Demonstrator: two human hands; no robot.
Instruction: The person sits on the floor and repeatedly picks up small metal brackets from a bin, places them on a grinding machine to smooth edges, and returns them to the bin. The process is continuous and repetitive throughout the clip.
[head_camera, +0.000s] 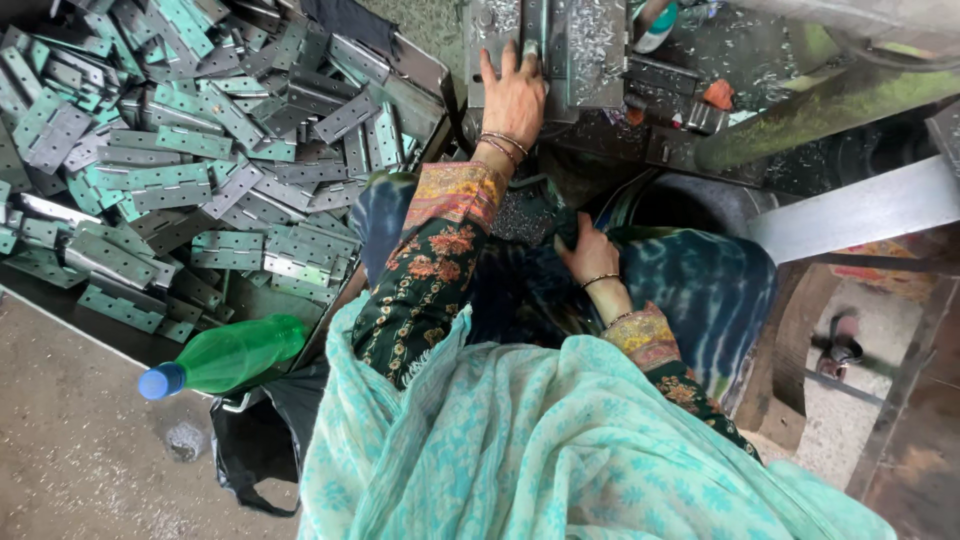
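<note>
- Far left: a big heap of metal hinges (190, 160), grey-green, flat leaves with punched holes, piled loose in a shallow metal tray (425, 70) whose rim shows at the upper right of the heap. Pieces lie crossed and overlapping, some folded, some spread flat.
- Handling judgement on the hinges: stiff, fairly heavy for their size, likely slick where filmed, with hard stamped edges. Best taken by the long edges of a leaf or at the knuckle, not by the corners; a folded one may swing open when lifted.
- Lower left: a green plastic bottle (235, 355) with a blue cap lies on its side at the tray's near edge, over a black bag (255, 440) on the concrete floor (80, 440). What the bag holds cannot be told.
- Centre: left hand (513, 95), bangles at the wrist, reaches forward and lies flat with fingers spread on a metal piece (580, 45) set on the machine bed (690, 60). It presses rather than grips; whether the fingertips curl round an edge is not clear.
- The bed is strewn with bright metal swarf; a small orange bit (717, 94) sits further right.
- Centre right: right hand (590, 255) rests low in the lap on dark tie-dyed cloth (700, 285), fingers loosely bent. Cannot tell if it holds anything.
- Right: a dark round drum opening (690, 205) below the bed; contents hidden in shadow.
</note>
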